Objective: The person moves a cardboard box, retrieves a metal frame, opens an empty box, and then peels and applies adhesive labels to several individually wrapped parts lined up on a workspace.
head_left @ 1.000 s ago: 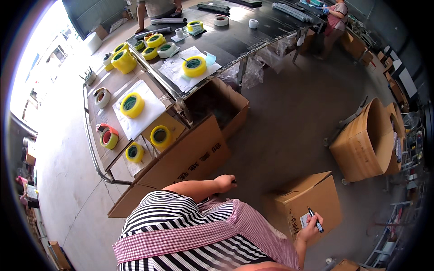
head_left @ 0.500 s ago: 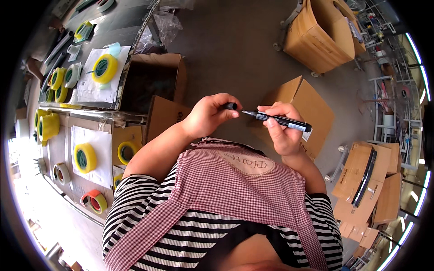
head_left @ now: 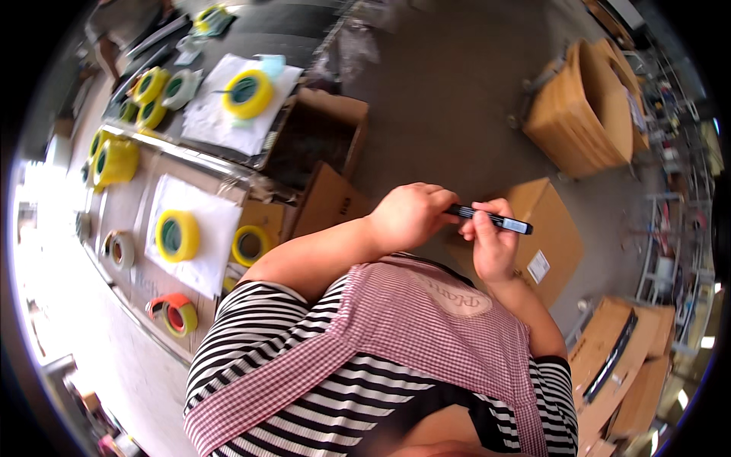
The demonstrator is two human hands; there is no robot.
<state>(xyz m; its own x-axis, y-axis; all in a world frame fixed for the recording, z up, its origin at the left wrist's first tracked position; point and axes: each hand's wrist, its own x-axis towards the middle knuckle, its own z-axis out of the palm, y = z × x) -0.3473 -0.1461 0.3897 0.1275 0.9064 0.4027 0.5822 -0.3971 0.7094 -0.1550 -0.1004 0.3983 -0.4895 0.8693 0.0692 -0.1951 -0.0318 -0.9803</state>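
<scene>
Black marker [head_left: 504, 222] in front of the cardboard box [head_left: 554, 227], tip bare before and now hidden at left hand [head_left: 413, 216] with fingers curled around it, right hand [head_left: 493, 242] pinching the barrel and blocking part of this box, yellow tape rolls [head_left: 191, 235] left of it, open carton [head_left: 565, 128] beyond it.

Grey-brown floor [head_left: 442, 99]; dark-topped table [head_left: 278, 34], upper left; metal racks [head_left: 653, 228], right; bright glare [head_left: 38, 213], left.
</scene>
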